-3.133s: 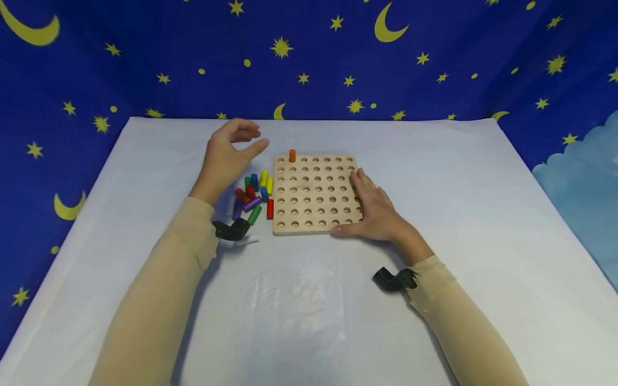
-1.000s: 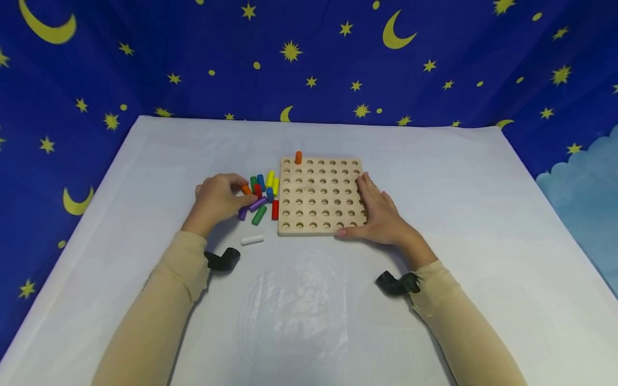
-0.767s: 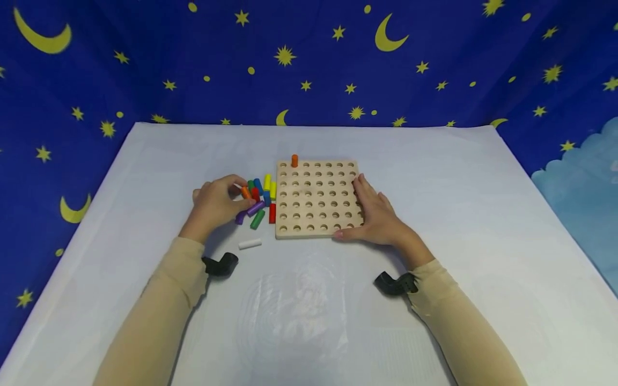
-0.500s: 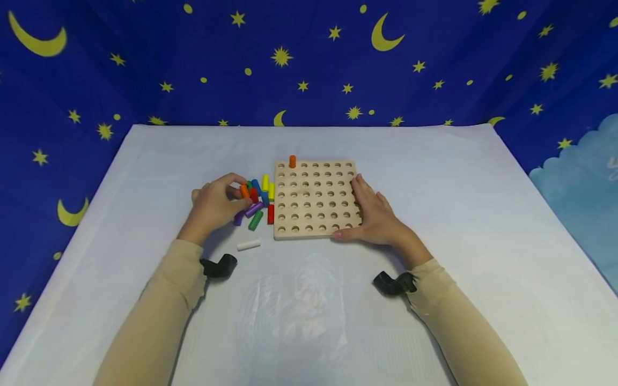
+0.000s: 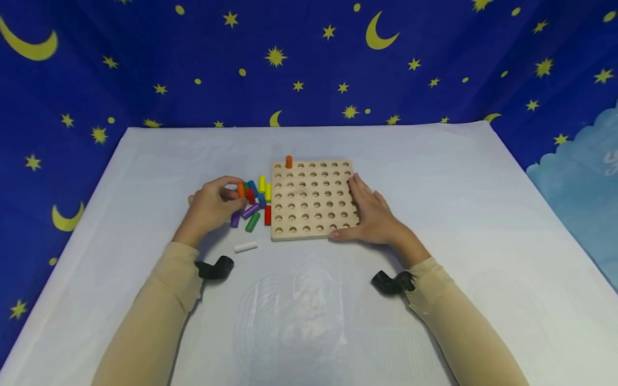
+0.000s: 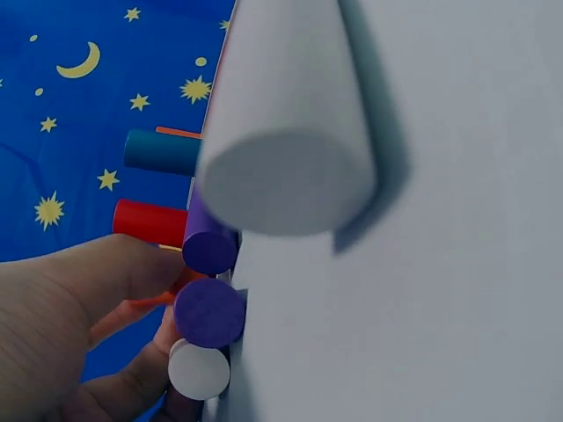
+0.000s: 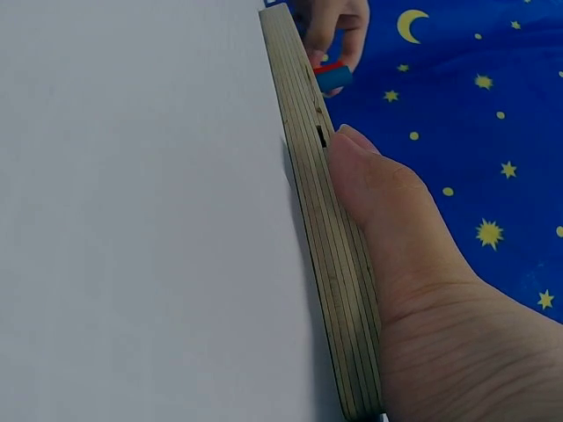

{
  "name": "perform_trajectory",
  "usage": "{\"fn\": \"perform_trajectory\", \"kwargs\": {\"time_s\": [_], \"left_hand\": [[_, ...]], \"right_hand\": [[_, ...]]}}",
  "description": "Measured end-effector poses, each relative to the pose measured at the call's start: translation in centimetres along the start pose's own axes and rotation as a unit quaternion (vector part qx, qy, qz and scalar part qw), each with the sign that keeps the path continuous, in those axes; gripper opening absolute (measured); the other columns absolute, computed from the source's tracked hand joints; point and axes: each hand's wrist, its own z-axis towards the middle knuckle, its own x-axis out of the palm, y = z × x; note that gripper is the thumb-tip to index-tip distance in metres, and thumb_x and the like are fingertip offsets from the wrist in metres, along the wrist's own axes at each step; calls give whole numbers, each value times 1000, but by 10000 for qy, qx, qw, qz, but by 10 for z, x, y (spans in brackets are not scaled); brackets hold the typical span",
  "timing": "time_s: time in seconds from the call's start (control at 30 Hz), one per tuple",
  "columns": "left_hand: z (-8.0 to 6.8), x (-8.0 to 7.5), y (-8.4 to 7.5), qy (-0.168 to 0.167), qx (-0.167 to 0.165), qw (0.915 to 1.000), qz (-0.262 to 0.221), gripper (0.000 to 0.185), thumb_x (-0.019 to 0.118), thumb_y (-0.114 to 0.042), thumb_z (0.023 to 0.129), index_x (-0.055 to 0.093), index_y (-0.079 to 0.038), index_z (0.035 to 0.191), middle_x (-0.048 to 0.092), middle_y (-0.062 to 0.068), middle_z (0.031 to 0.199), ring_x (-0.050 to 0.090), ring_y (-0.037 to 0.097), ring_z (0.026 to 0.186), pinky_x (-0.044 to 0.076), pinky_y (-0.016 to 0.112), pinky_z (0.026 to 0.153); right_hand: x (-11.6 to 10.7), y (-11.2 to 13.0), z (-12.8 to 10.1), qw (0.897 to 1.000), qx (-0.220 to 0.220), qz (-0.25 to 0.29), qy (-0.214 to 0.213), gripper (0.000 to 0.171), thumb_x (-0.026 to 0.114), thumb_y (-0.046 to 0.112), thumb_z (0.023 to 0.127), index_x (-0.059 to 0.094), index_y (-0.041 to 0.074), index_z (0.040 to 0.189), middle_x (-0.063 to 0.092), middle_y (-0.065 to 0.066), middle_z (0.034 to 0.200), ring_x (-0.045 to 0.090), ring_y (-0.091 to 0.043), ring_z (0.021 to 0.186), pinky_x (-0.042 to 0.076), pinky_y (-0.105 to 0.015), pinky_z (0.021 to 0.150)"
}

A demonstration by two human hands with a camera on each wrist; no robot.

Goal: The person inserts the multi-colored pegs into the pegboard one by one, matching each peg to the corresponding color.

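My left hand (image 5: 211,205) pinches an orange peg (image 5: 241,190) between thumb and fingers at the left side of a peg pile. In the left wrist view that orange peg (image 6: 192,281) is mostly hidden behind the thumb. Close by lie a red peg (image 5: 251,196), purple pegs (image 5: 251,210), a green peg (image 5: 252,222), and blue and yellow ones. A square wooden pegboard (image 5: 309,188) lies right of the pile, with one orange peg (image 5: 288,162) standing in its back row. My right hand (image 5: 374,214) rests against the board's right edge, thumb at its front corner.
A white peg (image 5: 245,247) lies in front of the pile, nearest to the left wrist camera. Another red peg (image 5: 267,215) lies beside the board's left edge. White cloth covers the table (image 5: 309,311); a blue starry curtain (image 5: 309,59) hangs behind it.
My left hand has come down from beyond the pile and taken hold of an orange peg, which has turned from slanted to more upright. The right hand stays on the board.
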Motion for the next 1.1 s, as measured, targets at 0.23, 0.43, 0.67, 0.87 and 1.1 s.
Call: {"fn": "perform_trajectory", "kwargs": {"time_s": [0.23, 0.43, 0.67, 0.87, 1.1], "left_hand": [[2, -2, 5, 17, -20, 9991, -416, 45, 68, -21, 94, 58, -15, 137, 70, 17, 114, 63, 30, 102, 49, 31, 72], [5, -3, 4, -76, 35, 9976, -682, 45, 68, -24, 94, 58, -15, 137, 69, 16, 111, 62, 28, 101, 49, 32, 79], [13, -8, -14, -120, 46, 9969, -775, 45, 68, -24, 94, 58, -16, 137, 68, 16, 112, 61, 28, 103, 48, 41, 90], [26, -10, -32, -77, -102, 9964, -840, 46, 69, -24, 94, 57, -18, 138, 66, 13, 114, 60, 27, 104, 48, 43, 93], [43, -9, -44, -9, 153, 9962, -861, 43, 69, -24, 93, 58, -20, 135, 66, 12, 113, 61, 26, 104, 46, 45, 95]], "right_hand": [[0, 0, 0, 10000, 22, 20, 7, 139, 79, 70, 67, -10, 16, 159, -14, -2, 167, -6, -22, 156, -3, -53, 123], [-1, 0, -1, 10000, 21, 53, 6, 138, 79, 69, 67, -9, 16, 159, -13, -2, 167, -6, -22, 156, -3, -53, 123], [-1, 0, 0, 10000, 13, 38, -14, 139, 79, 70, 67, -9, 16, 159, -13, -3, 167, -6, -22, 156, -3, -53, 123], [-1, 0, -1, 10000, 48, 47, 15, 138, 79, 69, 67, -10, 16, 159, -14, -2, 167, -6, -22, 156, -3, -53, 123], [-2, 1, -2, 9999, 61, 102, 15, 137, 79, 69, 68, -9, 15, 159, -13, -3, 167, -6, -22, 156, -4, -53, 123]]}}
